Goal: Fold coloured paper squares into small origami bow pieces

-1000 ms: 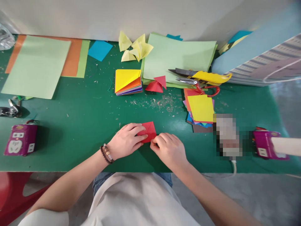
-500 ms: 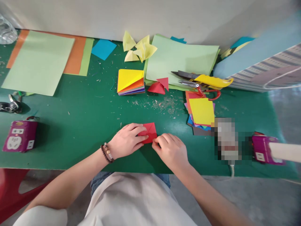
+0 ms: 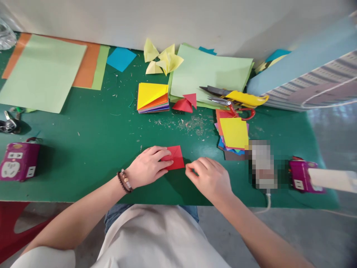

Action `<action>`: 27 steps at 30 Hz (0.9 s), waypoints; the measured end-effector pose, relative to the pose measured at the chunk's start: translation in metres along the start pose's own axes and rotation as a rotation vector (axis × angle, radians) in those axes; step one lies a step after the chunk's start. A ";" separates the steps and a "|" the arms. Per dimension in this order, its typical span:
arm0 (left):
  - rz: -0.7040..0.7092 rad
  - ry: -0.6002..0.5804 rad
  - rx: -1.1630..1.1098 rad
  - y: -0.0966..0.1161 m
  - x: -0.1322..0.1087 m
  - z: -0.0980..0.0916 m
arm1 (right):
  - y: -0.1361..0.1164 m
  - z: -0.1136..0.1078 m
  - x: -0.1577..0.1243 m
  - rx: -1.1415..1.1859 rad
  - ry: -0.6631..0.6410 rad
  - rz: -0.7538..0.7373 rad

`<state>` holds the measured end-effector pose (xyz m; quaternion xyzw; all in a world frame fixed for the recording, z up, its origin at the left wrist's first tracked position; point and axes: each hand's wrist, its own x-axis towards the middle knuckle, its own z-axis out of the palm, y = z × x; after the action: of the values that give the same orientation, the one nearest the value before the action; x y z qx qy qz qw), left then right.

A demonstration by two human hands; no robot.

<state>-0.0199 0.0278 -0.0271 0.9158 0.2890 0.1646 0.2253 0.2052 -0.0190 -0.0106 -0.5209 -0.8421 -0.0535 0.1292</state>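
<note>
Your left hand (image 3: pixel 149 165) is resting, loosely open, on the red paper (image 3: pixel 176 158) at the green table's (image 3: pixel 92 149) near side. Your right hand (image 3: pixel 209 176) is pinching, seemingly empty, just right of the paper.

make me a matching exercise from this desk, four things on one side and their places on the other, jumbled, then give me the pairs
Things
1. flat red folded-paper square
2. yellow-handled tool with a dark blade
3. pale yellow folded-paper pieces
4. thick bundle of folded multicoloured paper

Places
A. near the wall, right of the blue paper square
B. under the fingers of the left hand
C. just left of the pointed red paper shape
D. partly over the pale green paper sheets

Pairs: 1-B, 2-D, 3-A, 4-C
</note>
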 end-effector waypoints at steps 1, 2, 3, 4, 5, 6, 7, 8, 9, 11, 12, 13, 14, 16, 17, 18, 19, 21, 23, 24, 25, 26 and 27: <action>0.001 0.003 0.003 0.000 0.000 0.000 | -0.003 0.001 0.000 0.014 0.009 -0.007; 0.002 0.007 0.006 0.000 0.000 0.000 | -0.006 0.003 0.001 0.024 0.006 -0.017; 0.002 0.012 0.008 0.000 0.000 0.000 | -0.008 0.005 0.001 0.032 0.000 -0.025; 0.003 0.014 0.008 0.001 0.000 0.000 | -0.009 0.007 0.001 0.034 -0.006 -0.022; 0.004 0.015 0.006 0.001 0.000 0.000 | -0.009 0.009 0.000 0.030 -0.011 -0.011; 0.005 0.015 0.003 0.000 0.000 -0.001 | -0.007 0.011 -0.001 0.024 -0.012 0.005; 0.006 0.013 0.001 0.000 0.000 -0.001 | -0.005 0.012 -0.002 0.015 -0.012 0.020; 0.006 0.010 -0.001 0.000 0.000 -0.001 | -0.002 0.012 -0.003 0.008 -0.013 0.031; 0.004 0.007 -0.001 0.000 0.001 -0.001 | 0.001 0.011 -0.005 0.005 -0.010 0.038; 0.000 0.002 0.001 0.000 0.001 -0.002 | 0.003 0.009 -0.006 0.017 0.004 0.046; 0.000 0.001 0.001 0.000 0.001 -0.002 | 0.002 0.009 -0.006 0.027 0.016 0.049; 0.002 0.002 0.001 0.000 0.001 -0.002 | 0.000 0.009 -0.006 0.035 0.029 0.055; 0.004 0.004 0.001 0.000 0.001 -0.002 | -0.004 0.009 -0.006 0.040 0.041 0.060; 0.008 0.008 0.001 0.000 0.001 -0.002 | -0.013 0.013 -0.004 0.048 0.043 0.066; 0.008 0.009 0.002 0.000 0.001 -0.002 | -0.018 0.015 -0.003 0.054 0.038 0.063; 0.006 0.009 0.004 0.000 0.001 -0.002 | -0.022 0.017 -0.002 0.064 0.034 0.059; 0.004 0.008 0.007 0.000 0.002 -0.003 | -0.026 0.020 -0.001 0.079 0.034 0.053; 0.001 0.005 0.011 0.001 0.002 -0.003 | -0.028 0.023 -0.001 0.108 0.042 0.053; 0.002 0.000 0.013 0.000 0.002 -0.003 | -0.024 0.023 -0.003 0.117 0.049 0.081; 0.003 -0.002 0.013 0.000 0.001 -0.003 | -0.019 0.022 -0.005 0.109 0.049 0.098; 0.003 -0.004 0.012 0.000 0.001 -0.003 | -0.015 0.021 -0.006 0.090 0.054 0.112; 0.002 -0.007 0.010 0.000 0.001 -0.003 | -0.010 0.020 -0.008 0.073 0.053 0.118; 0.000 -0.009 0.009 0.000 0.001 -0.003 | -0.008 0.018 -0.008 0.061 0.052 0.120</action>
<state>-0.0204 0.0295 -0.0248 0.9174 0.2887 0.1595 0.2225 0.1991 -0.0256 -0.0302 -0.5647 -0.8069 -0.0337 0.1699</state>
